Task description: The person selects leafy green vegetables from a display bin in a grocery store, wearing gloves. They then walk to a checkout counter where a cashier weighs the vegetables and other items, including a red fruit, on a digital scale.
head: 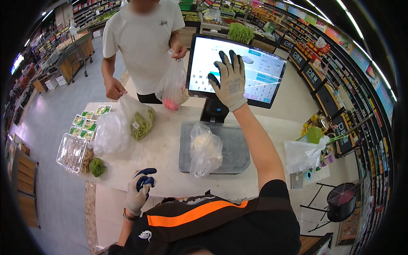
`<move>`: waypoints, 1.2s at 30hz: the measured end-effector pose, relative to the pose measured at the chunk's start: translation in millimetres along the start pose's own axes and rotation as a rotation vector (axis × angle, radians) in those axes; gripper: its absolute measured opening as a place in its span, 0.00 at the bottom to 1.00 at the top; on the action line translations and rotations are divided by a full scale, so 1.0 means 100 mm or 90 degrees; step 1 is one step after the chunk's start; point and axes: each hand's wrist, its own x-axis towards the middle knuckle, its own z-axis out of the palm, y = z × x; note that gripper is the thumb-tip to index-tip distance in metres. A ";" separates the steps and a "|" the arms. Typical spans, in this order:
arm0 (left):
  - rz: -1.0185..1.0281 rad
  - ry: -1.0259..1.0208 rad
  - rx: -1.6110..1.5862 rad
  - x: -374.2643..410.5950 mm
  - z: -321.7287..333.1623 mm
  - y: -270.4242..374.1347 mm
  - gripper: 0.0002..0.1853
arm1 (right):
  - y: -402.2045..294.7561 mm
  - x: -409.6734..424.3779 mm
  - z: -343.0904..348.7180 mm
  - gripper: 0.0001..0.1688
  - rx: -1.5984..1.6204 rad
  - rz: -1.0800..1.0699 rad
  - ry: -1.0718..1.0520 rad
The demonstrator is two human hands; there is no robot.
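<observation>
My right hand point(230, 79), in a pale glove with dark fingertips, is raised with spread fingers over the touchscreen point(204, 57) of a weighing scale. My left hand point(139, 191), gloved the same way with dark blue fingers, hovers at the counter's near edge, fingers curled but apart, holding nothing that I can see. On the metal scale plate point(234, 146) lies a clear plastic bag point(206, 151) with pale contents. To its left, a bag of green vegetables point(142, 122) rests on the counter, its top held by a person point(140, 41) opposite, whose other hand holds a bag with something red point(171, 89).
On the counter's left are several small green-labelled packs point(89, 125), a clear plastic tray point(72, 153), a broccoli floret point(97, 167) and crumpled clear bags point(111, 132). A white plastic bag point(302, 154) and bottles point(314, 122) stand right. A black fan point(341, 202) is on the floor.
</observation>
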 end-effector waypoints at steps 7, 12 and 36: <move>0.077 -0.189 -0.009 0.27 0.16 0.41 0.10 | 0.03 0.08 -0.11 0.27 -0.028 0.015 -0.029; 0.008 -0.309 -0.051 0.30 0.43 0.59 0.11 | -0.10 -0.64 -0.78 0.33 0.101 0.061 0.051; -0.214 -0.509 -0.115 0.48 0.93 0.31 0.12 | -0.46 -4.64 -0.60 0.42 0.297 0.987 -0.063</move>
